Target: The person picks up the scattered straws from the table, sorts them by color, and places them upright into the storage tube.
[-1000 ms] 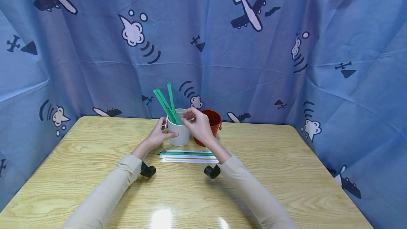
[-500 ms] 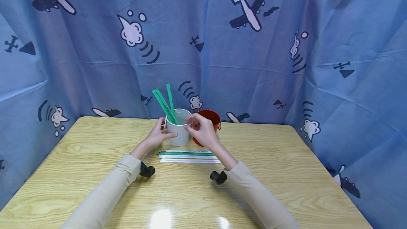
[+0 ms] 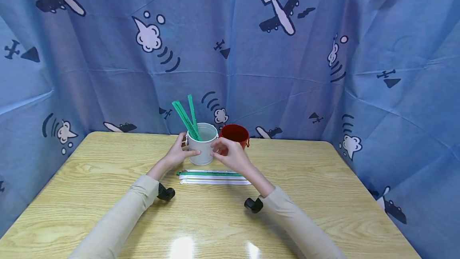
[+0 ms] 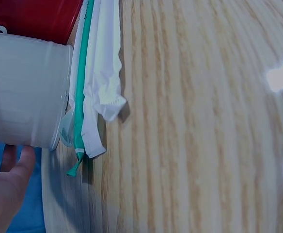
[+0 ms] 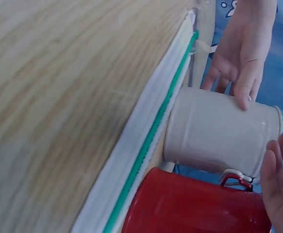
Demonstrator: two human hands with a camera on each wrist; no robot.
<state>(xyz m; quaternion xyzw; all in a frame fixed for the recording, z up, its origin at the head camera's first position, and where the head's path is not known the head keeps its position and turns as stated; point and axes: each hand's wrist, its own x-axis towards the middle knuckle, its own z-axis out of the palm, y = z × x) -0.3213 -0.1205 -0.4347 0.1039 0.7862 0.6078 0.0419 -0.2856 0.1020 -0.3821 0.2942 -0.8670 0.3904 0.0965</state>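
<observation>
A white bucket (image 3: 201,153) stands near the back of the table, with several green-wrapped straws (image 3: 187,121) leaning out of its mouth to the left. My left hand (image 3: 177,153) holds its left side, thumb across the front and fingers round behind. At the bucket's right side is my right hand (image 3: 231,154), fingers loosely bent and holding nothing; the right wrist view shows these fingers (image 5: 277,165) right by the rim. A red bucket (image 3: 235,132) stands close on the right, partly hidden by the right hand.
In front of the buckets several paper-wrapped straws (image 3: 212,181) lie side by side, white ones with a green one (image 4: 81,97) among them. A blue curtain (image 3: 287,103) with airplane prints hangs behind the wooden table (image 3: 201,219).
My right hand has drawn back from over the white bucket's mouth, moving right and down to its outer side. The left hand keeps its hold; straws and buckets stay put.
</observation>
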